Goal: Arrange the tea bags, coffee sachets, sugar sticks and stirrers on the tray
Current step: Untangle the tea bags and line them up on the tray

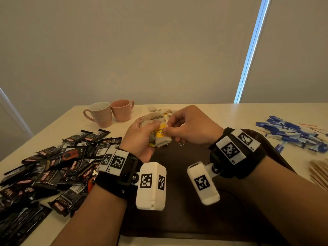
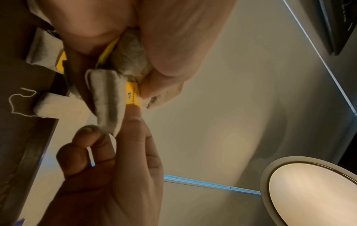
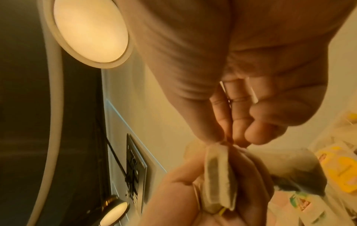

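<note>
Your left hand [image 1: 142, 139] is curled round a small bunch of tea bags [image 1: 160, 139], held above the far end of the dark tray [image 1: 177, 201]. Your right hand [image 1: 191, 128] pinches a yellow tag [image 1: 160, 131] on that bunch between thumb and forefinger. My read: you're sorting out tags and strings before laying the bags down. Pull the tag gently along its string [image 1: 181, 144]; the paper probably tears easily. Square the bunch in the left hand, then set it down flat in one corner of the tray, tags all one way. Leave space for the rest: coffee sachets [image 1: 53, 167] are heaped on the bench [image 1: 221, 114] to the left, sugar sticks [image 1: 292, 134] and stirrers [image 1: 319, 173] lie to the right, more tea bags [image 1: 164, 111] sit beyond your hands.
</note>
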Motion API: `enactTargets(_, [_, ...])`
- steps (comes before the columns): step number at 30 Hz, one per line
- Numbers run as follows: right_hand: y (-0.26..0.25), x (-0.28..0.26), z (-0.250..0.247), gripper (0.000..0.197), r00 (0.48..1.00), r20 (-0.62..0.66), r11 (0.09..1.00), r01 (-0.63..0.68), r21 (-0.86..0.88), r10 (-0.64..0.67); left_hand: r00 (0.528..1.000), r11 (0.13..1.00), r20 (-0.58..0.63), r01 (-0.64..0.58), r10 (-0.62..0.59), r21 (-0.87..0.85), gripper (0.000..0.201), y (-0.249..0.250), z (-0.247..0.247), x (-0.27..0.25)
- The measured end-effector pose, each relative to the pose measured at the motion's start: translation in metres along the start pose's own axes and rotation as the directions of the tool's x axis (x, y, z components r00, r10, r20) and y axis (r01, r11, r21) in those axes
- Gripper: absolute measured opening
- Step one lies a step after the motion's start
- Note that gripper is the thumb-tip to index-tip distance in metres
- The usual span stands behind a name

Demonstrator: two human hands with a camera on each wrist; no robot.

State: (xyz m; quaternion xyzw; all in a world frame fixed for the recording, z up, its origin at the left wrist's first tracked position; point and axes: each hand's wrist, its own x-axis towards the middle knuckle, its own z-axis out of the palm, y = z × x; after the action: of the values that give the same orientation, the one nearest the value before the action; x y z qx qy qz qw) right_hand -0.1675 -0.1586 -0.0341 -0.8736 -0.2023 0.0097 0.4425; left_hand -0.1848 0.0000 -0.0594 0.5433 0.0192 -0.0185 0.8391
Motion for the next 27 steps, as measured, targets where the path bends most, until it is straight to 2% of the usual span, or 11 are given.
enactTargets(6, [0.002,-0.008,-0.002,0.019,0.998,-0.043,0.985,-0.045,0.166,0.053,0.999,1.0,0.041,-0.019,0.019,0.0,0.024,0.003,0.0,-0.003])
enactTargets(12, [-0.002,-0.011,-0.014,0.016,0.997,-0.053,0.975,-0.038,0.219,0.051,0.999,0.999,0.052,-0.014,0.016,-0.035,0.023,0.004,-0.001,-0.003])
enactTargets(16, [0.0,-0.011,-0.029,0.02,0.989,-0.135,0.936,-0.009,0.351,0.06,1.0,0.995,-0.014,0.01,-0.012,-0.101,0.019,0.006,-0.001,-0.001])
enactTargets(22, [0.014,-0.003,-0.04,0.017,0.972,-0.202,0.964,-0.067,0.256,0.121,0.995,0.989,-0.087,0.027,-0.04,-0.144,0.021,0.013,-0.011,0.004])
enactTargets(27, [0.025,0.002,-0.04,0.011,0.972,-0.139,0.962,-0.155,0.224,0.189,0.993,0.988,-0.11,0.023,-0.04,-0.151,0.025,0.012,-0.014,0.008])
